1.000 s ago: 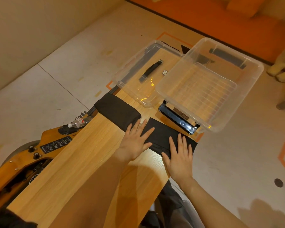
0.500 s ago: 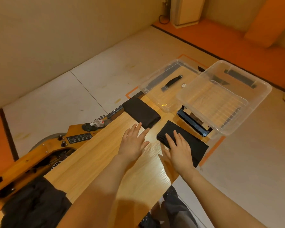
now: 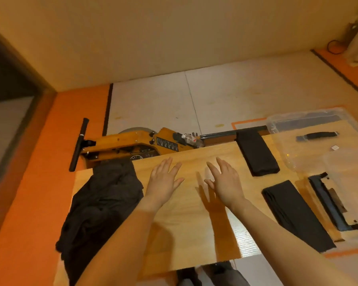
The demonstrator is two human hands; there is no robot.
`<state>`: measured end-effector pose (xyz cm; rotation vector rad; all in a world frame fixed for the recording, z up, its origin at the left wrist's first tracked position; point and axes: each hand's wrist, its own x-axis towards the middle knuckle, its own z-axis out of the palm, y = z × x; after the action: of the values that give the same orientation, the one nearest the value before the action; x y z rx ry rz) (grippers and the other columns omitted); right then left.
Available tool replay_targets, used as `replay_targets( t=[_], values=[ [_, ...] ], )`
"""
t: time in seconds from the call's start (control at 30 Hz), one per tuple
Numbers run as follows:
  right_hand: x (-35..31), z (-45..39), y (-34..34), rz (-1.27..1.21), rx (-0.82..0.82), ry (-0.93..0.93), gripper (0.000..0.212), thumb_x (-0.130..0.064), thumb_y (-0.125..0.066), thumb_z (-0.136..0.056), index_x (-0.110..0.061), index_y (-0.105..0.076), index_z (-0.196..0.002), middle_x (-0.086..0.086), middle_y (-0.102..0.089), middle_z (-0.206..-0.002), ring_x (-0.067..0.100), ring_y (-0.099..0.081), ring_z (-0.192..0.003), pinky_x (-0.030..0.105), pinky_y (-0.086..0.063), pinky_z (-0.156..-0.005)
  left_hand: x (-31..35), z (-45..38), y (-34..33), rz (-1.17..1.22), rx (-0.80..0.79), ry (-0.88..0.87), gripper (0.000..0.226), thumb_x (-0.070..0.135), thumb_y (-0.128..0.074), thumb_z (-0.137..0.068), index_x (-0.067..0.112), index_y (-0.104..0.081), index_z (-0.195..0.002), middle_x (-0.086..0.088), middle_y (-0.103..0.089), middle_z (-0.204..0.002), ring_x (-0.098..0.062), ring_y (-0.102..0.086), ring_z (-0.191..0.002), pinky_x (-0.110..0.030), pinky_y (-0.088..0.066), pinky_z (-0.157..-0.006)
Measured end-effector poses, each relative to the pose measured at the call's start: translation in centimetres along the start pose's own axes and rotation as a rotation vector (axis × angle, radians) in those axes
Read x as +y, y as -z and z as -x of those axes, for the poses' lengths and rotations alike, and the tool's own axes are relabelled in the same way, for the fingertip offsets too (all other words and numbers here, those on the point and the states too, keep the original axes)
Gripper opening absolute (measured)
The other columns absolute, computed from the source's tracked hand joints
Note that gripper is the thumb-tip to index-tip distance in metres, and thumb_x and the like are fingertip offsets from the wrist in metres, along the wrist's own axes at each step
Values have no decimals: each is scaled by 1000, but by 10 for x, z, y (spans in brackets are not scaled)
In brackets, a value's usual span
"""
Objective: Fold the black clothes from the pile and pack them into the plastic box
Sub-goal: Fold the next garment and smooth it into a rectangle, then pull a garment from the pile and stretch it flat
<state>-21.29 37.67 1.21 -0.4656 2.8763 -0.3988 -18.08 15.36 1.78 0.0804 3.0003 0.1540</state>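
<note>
Black clothes in a loose pile (image 3: 99, 205) hang over the table's (image 3: 186, 234) left end, just left of my left hand (image 3: 163, 180). Both hands are spread flat and hold nothing; my right hand (image 3: 225, 182) hovers mid-table. Two folded pieces (image 3: 256, 153) (image 3: 296, 215) lie to the right, near the plastic box (image 3: 277, 124). I judge I'm between garments: next I must reach left and pull one free.

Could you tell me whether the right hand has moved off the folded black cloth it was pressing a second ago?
Yes. The right hand has left the near folded cloth and now hovers open over bare tabletop, toward the unfolded pile.
</note>
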Motion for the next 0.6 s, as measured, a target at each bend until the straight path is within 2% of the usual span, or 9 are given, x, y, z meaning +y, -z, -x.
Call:
replay_targets(
  t=[0.17,0.27,0.3,0.43,0.6],
  values=[
    [-47,-34,-1,112,-96,294,59,-47,-42,-100,-27,-25,-154,10,-16,-162,31,-18,-148,41,-19,-118,-44,49,1,15,-11,291,58,54,-34,-99,32,-22,-151,-5,-14,-160,-23,-12,-148,-40,-10,-118],
    [-75,-40,-6,141,-144,431,60,-47,-42,-101,-29,-22,-154,9,-13,-163,30,-15,-148,42,-16,-119,-54,86,-11,60,105,422,56,48,-57,-91,24,-48,-141,-12,-39,-151,-30,-38,-138,-46,-31,-110],
    [-83,-39,-10,150,-160,471,61,-47,-43,-101,-29,-21,-155,8,-12,-163,30,-14,-148,42,-16,-119,-56,99,-16,40,131,466,56,47,-60,-90,25,-48,-140,-12,-40,-149,-30,-41,-137,-46,-34,-108],
    [-111,-32,-24,177,-219,608,62,-45,-42,-101,-28,-16,-156,8,-12,-164,29,-13,-149,41,-15,-120,-54,145,-30,3,27,639,60,54,-37,-98,30,-23,-151,-8,-16,-160,-25,-15,-147,-41,-19,-116],
    [-140,-27,-45,186,-287,723,61,-45,-41,-102,-26,-19,-155,10,-14,-163,32,-16,-148,41,-18,-118,-59,196,-40,17,-8,793,60,55,-35,-98,31,-21,-152,-7,-13,-161,-24,-13,-148,-40,-17,-117]
  ],
)
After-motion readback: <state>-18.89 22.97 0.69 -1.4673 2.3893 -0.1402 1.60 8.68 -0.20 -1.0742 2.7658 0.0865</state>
